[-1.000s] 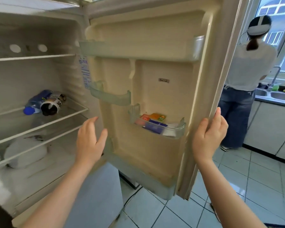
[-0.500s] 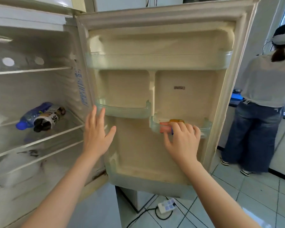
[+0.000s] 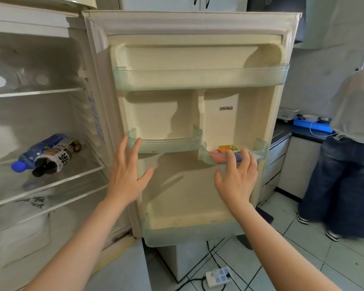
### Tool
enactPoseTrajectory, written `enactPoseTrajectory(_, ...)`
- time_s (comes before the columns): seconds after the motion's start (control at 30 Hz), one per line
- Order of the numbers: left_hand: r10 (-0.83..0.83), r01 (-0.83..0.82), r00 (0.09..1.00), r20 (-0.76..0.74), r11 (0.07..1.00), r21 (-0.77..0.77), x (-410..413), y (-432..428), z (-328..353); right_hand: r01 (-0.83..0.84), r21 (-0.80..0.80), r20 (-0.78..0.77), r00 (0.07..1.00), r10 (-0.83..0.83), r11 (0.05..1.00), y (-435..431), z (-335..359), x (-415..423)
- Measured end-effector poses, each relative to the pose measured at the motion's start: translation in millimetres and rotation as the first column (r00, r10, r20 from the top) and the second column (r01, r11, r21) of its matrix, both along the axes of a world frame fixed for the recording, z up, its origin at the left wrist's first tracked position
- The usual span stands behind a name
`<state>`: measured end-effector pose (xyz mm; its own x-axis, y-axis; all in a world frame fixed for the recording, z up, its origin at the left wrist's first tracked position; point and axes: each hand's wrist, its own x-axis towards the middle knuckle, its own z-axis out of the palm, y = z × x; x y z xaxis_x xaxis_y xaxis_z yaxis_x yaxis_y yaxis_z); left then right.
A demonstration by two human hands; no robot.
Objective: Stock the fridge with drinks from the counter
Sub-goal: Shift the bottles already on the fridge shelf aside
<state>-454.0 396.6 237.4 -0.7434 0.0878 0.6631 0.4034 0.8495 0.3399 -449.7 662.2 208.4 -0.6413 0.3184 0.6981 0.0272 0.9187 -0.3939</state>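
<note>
Right hand (image 3: 237, 179) has uncurled since half a second ago, fingers straight, tips on the rim of the right door bin (image 3: 260, 153) | left hand (image 3: 130, 175) flat, fingers spread, holding nothing, just beside the left door bin (image 3: 166, 144) | two drink bottles (image 3: 57, 158) lie side by side on the wire shelf (image 3: 86, 162) inside the fridge | coloured packets (image 3: 229, 148) sit in the right door bin

Single head-worn wide-angle view, forward and slightly down, close before the open fridge door (image 3: 183, 185)
</note>
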Motion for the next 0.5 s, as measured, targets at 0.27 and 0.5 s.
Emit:
enactPoseTrajectory(0.27,-0.069,0.070,0.997,-0.022,0.995,0.065,-11.8,3.7,-6.1,0.000,-0.033,0.017,1.000,0.000,0.999,5.1,-3.3,-34.0)
enactPoseTrajectory(0.5,-0.083,0.085,0.996,-0.031,0.994,0.068,-5.0,-4.8,-3.2,-0.042,-0.121,-0.049,0.998,0.036,0.992,-9.1,-13.2,-32.6)
